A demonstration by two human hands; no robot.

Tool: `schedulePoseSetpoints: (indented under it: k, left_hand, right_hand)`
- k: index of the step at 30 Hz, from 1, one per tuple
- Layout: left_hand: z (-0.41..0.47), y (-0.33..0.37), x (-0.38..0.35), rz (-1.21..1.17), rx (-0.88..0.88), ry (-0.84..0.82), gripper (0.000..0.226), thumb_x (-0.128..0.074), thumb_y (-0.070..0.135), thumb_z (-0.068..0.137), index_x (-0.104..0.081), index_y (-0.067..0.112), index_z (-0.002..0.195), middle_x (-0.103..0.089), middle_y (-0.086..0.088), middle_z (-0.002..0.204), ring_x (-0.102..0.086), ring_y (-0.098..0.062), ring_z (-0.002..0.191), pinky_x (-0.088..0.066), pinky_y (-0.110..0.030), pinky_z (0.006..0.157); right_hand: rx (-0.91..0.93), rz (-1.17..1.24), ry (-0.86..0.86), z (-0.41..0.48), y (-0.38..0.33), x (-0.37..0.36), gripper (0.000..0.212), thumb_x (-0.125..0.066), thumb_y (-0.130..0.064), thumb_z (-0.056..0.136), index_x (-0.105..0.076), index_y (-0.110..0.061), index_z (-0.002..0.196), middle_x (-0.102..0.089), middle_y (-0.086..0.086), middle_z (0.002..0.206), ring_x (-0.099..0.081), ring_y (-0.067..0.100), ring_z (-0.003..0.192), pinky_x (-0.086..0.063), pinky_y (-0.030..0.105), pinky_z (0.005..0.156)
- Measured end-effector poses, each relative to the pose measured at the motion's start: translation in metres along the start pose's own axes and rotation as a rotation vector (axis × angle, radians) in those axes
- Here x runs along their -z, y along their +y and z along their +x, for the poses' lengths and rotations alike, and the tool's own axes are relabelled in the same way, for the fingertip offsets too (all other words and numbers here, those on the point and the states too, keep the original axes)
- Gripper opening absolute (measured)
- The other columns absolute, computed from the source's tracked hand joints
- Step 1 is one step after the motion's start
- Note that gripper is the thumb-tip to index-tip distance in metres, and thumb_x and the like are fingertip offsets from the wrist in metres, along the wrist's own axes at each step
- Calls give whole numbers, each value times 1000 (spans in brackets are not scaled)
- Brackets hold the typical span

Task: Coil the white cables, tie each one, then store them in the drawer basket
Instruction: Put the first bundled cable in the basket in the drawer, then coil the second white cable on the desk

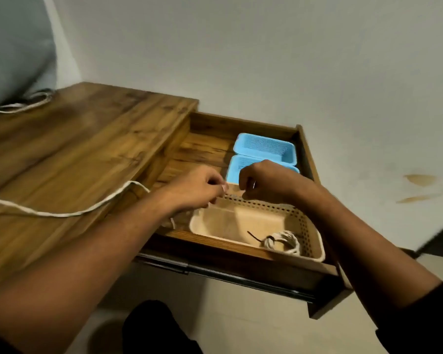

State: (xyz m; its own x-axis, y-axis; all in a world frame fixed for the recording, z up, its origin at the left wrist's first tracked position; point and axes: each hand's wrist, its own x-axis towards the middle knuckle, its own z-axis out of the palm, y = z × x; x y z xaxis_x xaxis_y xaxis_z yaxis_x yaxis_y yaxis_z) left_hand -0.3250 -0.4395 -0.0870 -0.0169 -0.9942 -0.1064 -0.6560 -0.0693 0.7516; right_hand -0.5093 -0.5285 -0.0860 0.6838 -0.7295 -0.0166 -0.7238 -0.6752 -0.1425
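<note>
One tied coil (283, 242) already lies in the beige basket (315, 226) of the open drawer (308, 149). You seem to be starting on the second white cable (62, 213). It lies uncoiled on the counter (75, 149), its long axis running from the left edge toward your left hand (197, 187), whose curled fingers appear to pinch its end. Your right hand (264, 182) is curled just beside it — on what, I cannot tell. The next move calls for drawing in the slack and looping it evenly.

Both forearms are stretched forward. The white cable (67, 214) is gripped in the left hand (197, 187); the fingers of the right hand (264, 182) are curled close beside it.
</note>
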Motion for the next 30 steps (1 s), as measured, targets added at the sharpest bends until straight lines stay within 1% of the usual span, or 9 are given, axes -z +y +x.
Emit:
schedulePoseSetpoints:
  k: [4, 7, 10, 14, 16, 21, 25, 28, 30]
  left_hand:
    - [-49, -32, 81, -19, 23, 239, 12, -63, 27, 100, -74, 29, 103, -76, 5, 94, -73, -13, 89, -63, -40, 83]
    - [-96, -65, 132, -59, 75, 392, 11, -64, 23, 99, -75, 26, 99, -78, -1, 94, -75, -23, 92, -61, -45, 85]
    - [-152, -95, 174, -86, 138, 541, 12, -64, 19, 99, -74, 25, 95, -78, -3, 95, -74, -23, 87, -60, -41, 77]
    - [-242, -138, 216, -96, 237, 751, 9, -66, 19, 97, -74, 22, 94, -77, -14, 96, -70, -27, 82, -59, -46, 77]
    - [-282, -156, 228, -97, 286, 842, 9, -66, 18, 98, -74, 22, 94, -76, -15, 98, -71, -29, 84, -59, -44, 76]
    - [-378, -205, 239, -117, 398, 1057, 8, -65, 16, 98, -73, 18, 97, -75, -17, 93, -65, -19, 77, -55, -40, 72]
    - [-432, -241, 233, -71, 442, 1261, 9, -69, 20, 94, -76, 24, 89, -70, 8, 70, -61, -11, 62, -52, -35, 69]
    - [-458, -256, 221, 103, 511, 1387, 9, -68, 18, 94, -75, 23, 97, -72, 11, 84, -63, -5, 71, -49, -21, 68]
    - [-467, -268, 214, 229, 567, 1417, 14, -68, 16, 94, -72, 26, 103, -70, 9, 97, -61, -3, 78, -45, -15, 69]
  right_hand:
    - [179, 41, 56, 45, -83, 19, 21, -76, -31, 92, -71, -22, 110, -72, -5, 104, -68, 13, 95, -60, 37, 84]
    - [350, 81, 117, 75, -158, 24, 20, -74, -34, 93, -71, -23, 108, -71, -5, 101, -67, 11, 92, -61, 38, 82]
    - [489, 117, 150, 95, -237, 23, 21, -73, -40, 93, -69, -26, 108, -71, -9, 101, -67, 10, 90, -60, 37, 80]
    - [669, 186, 148, 107, -347, 18, 19, -74, -39, 92, -69, -26, 105, -72, -8, 98, -68, 14, 89, -56, 36, 76]
    - [735, 217, 133, 107, -392, 13, 19, -75, -37, 91, -70, -25, 105, -74, -7, 97, -69, 14, 90, -56, 36, 78]
    - [861, 282, 83, 101, -495, -11, 14, -76, -32, 87, -71, -27, 100, -75, -9, 88, -71, 13, 85, -58, 39, 79]
    - [967, 308, 97, 94, -556, -36, 18, -74, -40, 88, -69, -28, 100, -75, -6, 92, -71, 19, 91, -57, 37, 78]
    - [1035, 352, 174, 84, -592, -53, 22, -71, -39, 90, -67, -27, 107, -73, -1, 101, -68, 24, 98, -54, 36, 80]
    - [1089, 328, 293, 77, -611, -64, 36, -70, -37, 90, -63, -22, 122, -66, 6, 117, -62, 29, 108, -51, 40, 90]
